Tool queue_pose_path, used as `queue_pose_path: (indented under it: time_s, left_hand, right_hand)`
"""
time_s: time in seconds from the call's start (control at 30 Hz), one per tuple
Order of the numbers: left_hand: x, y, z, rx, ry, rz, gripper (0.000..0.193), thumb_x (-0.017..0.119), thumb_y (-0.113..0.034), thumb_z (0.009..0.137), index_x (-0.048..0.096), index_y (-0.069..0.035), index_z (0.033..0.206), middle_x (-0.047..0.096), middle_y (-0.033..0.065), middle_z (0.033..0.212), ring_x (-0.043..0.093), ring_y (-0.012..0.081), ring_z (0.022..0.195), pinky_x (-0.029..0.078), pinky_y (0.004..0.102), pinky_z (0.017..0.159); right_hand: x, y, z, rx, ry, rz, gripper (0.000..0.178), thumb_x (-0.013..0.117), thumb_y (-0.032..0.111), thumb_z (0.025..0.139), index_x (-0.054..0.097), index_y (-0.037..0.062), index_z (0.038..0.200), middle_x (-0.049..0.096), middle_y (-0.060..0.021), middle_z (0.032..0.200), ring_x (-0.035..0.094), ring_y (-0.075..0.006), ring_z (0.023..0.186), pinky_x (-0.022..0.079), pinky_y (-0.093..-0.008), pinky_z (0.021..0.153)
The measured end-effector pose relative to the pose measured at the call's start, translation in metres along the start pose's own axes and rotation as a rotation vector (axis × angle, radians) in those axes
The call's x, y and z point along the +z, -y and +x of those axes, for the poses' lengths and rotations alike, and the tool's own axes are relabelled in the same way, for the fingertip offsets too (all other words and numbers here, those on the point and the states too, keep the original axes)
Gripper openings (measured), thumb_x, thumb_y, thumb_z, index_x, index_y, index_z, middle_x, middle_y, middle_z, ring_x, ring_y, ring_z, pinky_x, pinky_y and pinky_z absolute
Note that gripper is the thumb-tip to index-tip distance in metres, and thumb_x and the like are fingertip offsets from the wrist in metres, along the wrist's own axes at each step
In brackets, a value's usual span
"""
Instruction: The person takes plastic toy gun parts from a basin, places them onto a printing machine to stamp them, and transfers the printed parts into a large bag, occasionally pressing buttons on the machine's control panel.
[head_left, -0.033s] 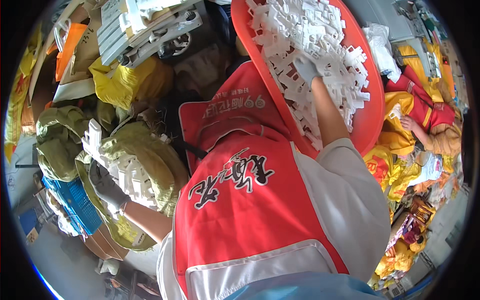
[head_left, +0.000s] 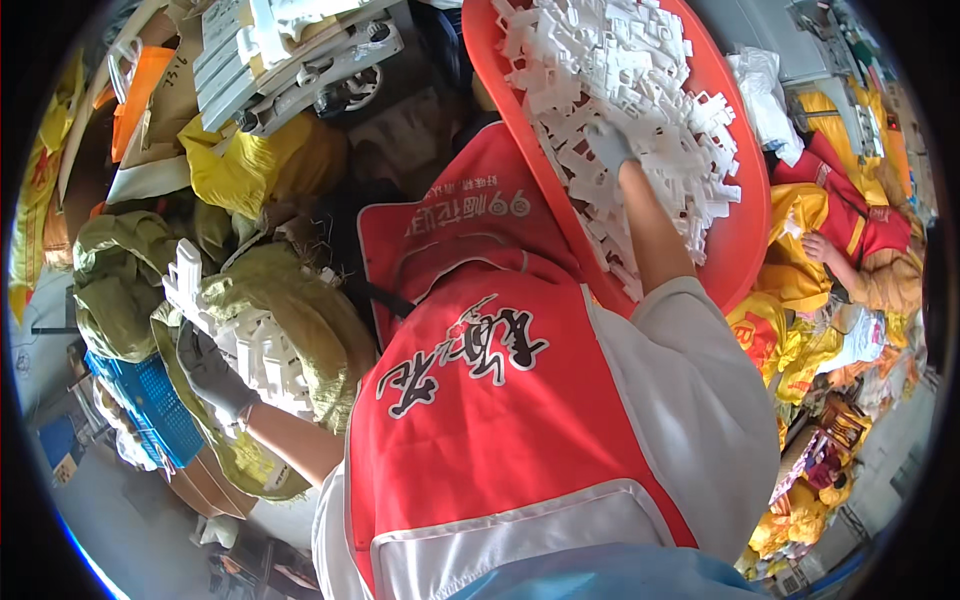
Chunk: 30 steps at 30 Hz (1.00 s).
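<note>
A red oval tub [head_left: 752, 240] on my right holds a heap of white plastic parts [head_left: 640, 60]. My right hand [head_left: 608, 148], in a grey glove, reaches down onto that heap. Its fingers are bent together, and what lies under their tips is hidden. On my left, an olive woven sack [head_left: 330, 320] stands with its mouth rolled back, full of similar white plastic parts [head_left: 262, 350]. My left hand [head_left: 215, 375], in a darker grey glove, curls at the sack's left side around a white plastic part [head_left: 185, 275] that sticks up past the fingers.
A yellow bag [head_left: 240, 165] lies beyond the sack, below a grey metal machine [head_left: 300, 75]. A blue plastic crate [head_left: 150, 410] stands left of the sack. At the far right, another person's hand [head_left: 820, 248] is near yellow bags [head_left: 800, 215].
My right hand has shifted slightly toward me and to the left over the heap. My left hand stays where it was. The other person's hand has barely moved.
</note>
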<state>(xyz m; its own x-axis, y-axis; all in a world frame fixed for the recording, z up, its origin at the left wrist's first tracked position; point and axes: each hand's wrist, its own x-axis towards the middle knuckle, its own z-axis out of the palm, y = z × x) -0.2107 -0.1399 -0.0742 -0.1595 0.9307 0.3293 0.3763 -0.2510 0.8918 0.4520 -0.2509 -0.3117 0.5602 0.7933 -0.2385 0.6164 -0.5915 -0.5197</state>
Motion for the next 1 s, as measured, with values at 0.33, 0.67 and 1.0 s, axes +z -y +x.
queue_pose_path:
  time_s: [0.33, 0.67, 1.0]
  left_hand:
    - [-0.054, -0.051, -0.054, -0.173, -0.265, 0.764, 0.026, 0.067, -0.013, 0.085, 0.064, -0.007, 0.11, 0.066, 0.006, 0.101, 0.062, 0.0139, 0.087, 0.049, 0.0269, 0.081]
    - [-0.092, -0.041, -0.088, -0.086, -0.394, 0.958, 0.023, 0.06, -0.016, 0.089, 0.065, -0.005, 0.109, 0.067, 0.0101, 0.109, 0.065, 0.0224, 0.095, 0.05, 0.032, 0.082]
    - [0.065, -0.058, 0.037, 0.295, -0.052, 0.519, 0.021, 0.059, -0.007, 0.088, 0.066, -0.005, 0.108, 0.067, 0.0102, 0.106, 0.065, 0.0232, 0.096, 0.049, 0.0313, 0.085]
  right_hand:
    - [0.06, 0.04, 0.076, -0.284, 0.096, -0.705, 0.044, 0.039, 0.021, 0.094, 0.035, 0.0139, 0.137, 0.055, -0.0184, 0.118, 0.061, -0.0338, 0.095, 0.049, -0.0457, 0.078]
    - [0.034, 0.024, 0.07, -0.825, -0.25, -0.356, 0.026, 0.055, 0.006, 0.078, 0.055, 0.0051, 0.104, 0.056, -0.0119, 0.103, 0.056, -0.0261, 0.089, 0.047, -0.0368, 0.079]
    - [0.031, -0.029, -0.044, 0.315, 0.115, 0.481, 0.047, 0.06, 0.014, 0.083, 0.048, 0.0055, 0.127, 0.056, -0.0136, 0.112, 0.055, -0.0248, 0.105, 0.045, -0.0343, 0.089]
